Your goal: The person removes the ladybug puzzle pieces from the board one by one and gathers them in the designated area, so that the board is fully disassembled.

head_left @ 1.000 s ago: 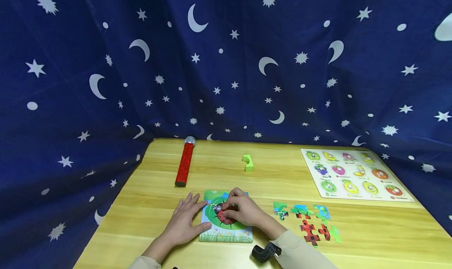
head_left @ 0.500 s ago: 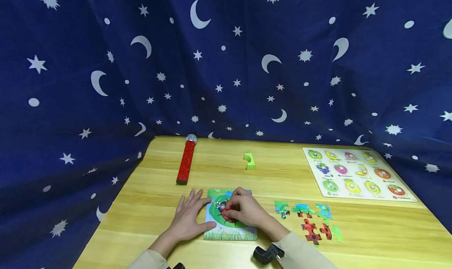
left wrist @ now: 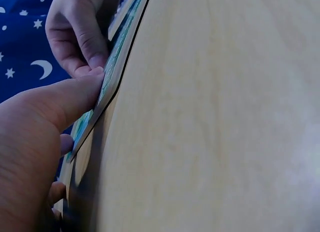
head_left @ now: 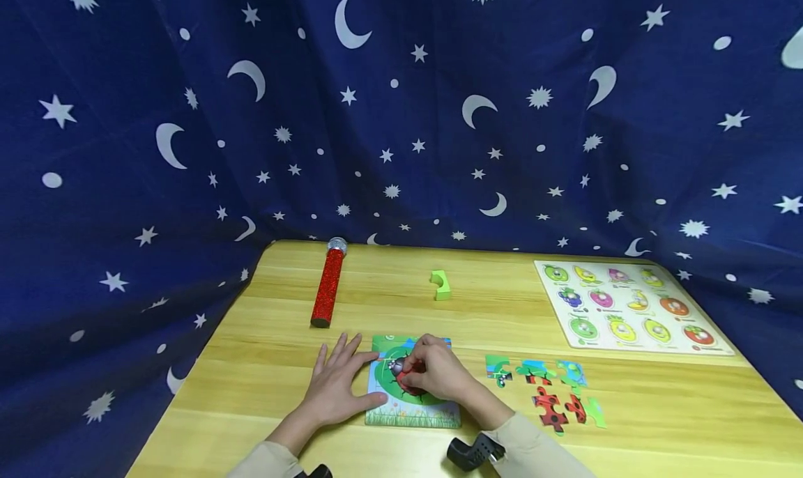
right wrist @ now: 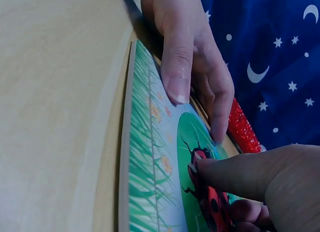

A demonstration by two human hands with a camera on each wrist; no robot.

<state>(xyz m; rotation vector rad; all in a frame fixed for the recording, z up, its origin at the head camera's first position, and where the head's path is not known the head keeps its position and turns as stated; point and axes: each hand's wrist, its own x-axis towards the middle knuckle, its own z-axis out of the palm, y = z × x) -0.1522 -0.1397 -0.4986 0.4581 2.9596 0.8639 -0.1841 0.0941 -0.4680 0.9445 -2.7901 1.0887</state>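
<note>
A puzzle board point(head_left: 408, 415) with a ladybug, a green leaf and a grass strip lies at the near middle of the table. My left hand point(head_left: 337, 387) rests at its left edge, fingers spread on the table and thumb on the board. The thumb point(left wrist: 75, 99) is close to my other hand's fingertips in the left wrist view. My right hand point(head_left: 439, 371) is over the board, thumb and fingers pinching at the red ladybug piece point(right wrist: 212, 207). In the right wrist view the thumb point(right wrist: 225, 174) covers part of it. Whether the piece is lifted is hidden.
Several loose jigsaw pieces point(head_left: 552, 410) lie right of the board. A fruit puzzle board point(head_left: 605, 318) is farther back on the right. Behind are a red glitter microphone point(head_left: 328, 286) and a green arch block point(head_left: 441, 286). A starry curtain point(head_left: 401, 116) closes the back.
The board has shifted slightly to the right under my hands, relative to the loose pieces. My left hand has moved along with it. The right hand keeps its place on the ladybug.
</note>
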